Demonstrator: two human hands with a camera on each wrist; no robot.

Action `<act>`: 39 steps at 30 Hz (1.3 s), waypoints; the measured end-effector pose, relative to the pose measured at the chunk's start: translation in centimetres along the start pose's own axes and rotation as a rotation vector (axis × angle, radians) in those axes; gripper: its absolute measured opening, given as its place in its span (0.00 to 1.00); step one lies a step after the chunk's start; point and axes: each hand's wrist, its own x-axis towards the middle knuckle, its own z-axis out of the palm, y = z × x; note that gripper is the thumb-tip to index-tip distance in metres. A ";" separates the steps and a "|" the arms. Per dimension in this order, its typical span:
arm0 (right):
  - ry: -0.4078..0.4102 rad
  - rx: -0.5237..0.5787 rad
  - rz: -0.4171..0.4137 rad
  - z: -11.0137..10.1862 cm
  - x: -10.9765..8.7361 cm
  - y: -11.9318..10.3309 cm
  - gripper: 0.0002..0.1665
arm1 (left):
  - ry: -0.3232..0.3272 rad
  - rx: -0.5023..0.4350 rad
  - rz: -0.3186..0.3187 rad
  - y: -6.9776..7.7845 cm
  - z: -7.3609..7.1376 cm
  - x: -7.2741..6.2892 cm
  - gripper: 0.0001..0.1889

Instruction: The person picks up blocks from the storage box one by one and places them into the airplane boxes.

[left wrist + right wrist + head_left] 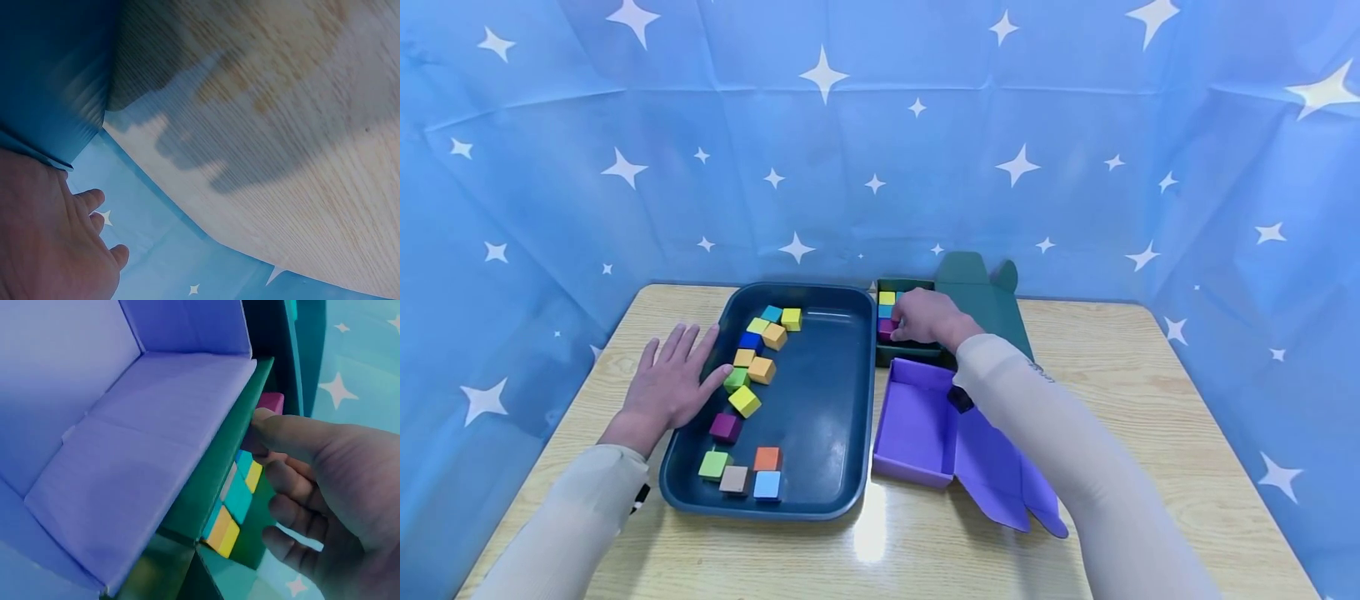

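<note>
My left hand (672, 382) lies flat with its fingers spread over the left rim of a dark blue tray (820, 400). Its thumb tip is close to a light green cube (737, 380) in the tray. My right hand (931, 318) reaches into a dark green box (913, 354) beside the tray. Between its thumb and index finger it pinches a purple cube (251, 441), partly hidden by the thumb. A magenta cube (272, 401) sits just past the thumb. Yellow, teal and orange cubes (237, 497) are packed along the box's inner side.
A purple box (917, 421) stands open in front of the green one, its lid (996, 467) folded out to the right. Several coloured cubes, among them a blue cube (751, 342) and a red-orange cube (767, 459), lie in the tray. The green lid (985, 304) leans rightward.
</note>
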 end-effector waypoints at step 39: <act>0.251 -0.065 0.021 -1.2 1.0 -1.7 0.17 | -0.013 -0.011 0.005 -0.2 -0.2 -0.1 0.42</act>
